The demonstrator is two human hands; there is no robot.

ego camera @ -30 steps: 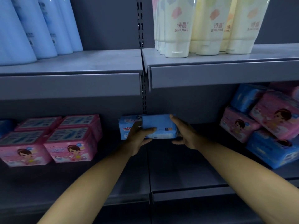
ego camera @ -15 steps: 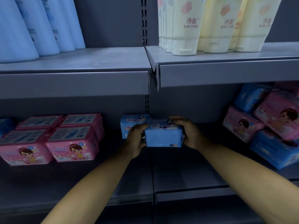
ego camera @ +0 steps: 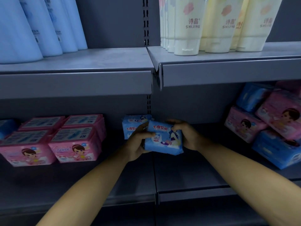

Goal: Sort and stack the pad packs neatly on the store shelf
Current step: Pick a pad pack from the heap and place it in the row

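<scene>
Turned toward the camera since a second ago, the blue pad pack (ego camera: pixel 163 138) now shows its printed front with red characters, where earlier only a plain blue side faced out; it has also come forward off the back of the shelf (ego camera: pixel 187 175). Both hands have kept it between them throughout. The left hand (ego camera: pixel 138 144) wraps the pack's left end with fingers curled over the front edge, and the right hand (ego camera: pixel 185 136) clasps the right end, fingers hooked over the top corner, so each grip is clamped on the pack. It hangs just above the lower shelf, at the seam between the two bays, directly in front of a second blue pack (ego camera: pixel 132 126) that stands against the back panel. Stacked pink packs (ego camera: pixel 53 141) sit in tidy rows to the left, while a loose heap of pink and blue packs (ego camera: pixel 273 126) leans at the right. Bottles and tubes line the shelf above. Risk from here appears twofold: the soft wrapper could slip or crumple if either grip loosens while the pack is being rotated, and pushing it back carelessly could knock the standing blue pack askew. The heap at right also looks ready to slide if brushed.
</scene>
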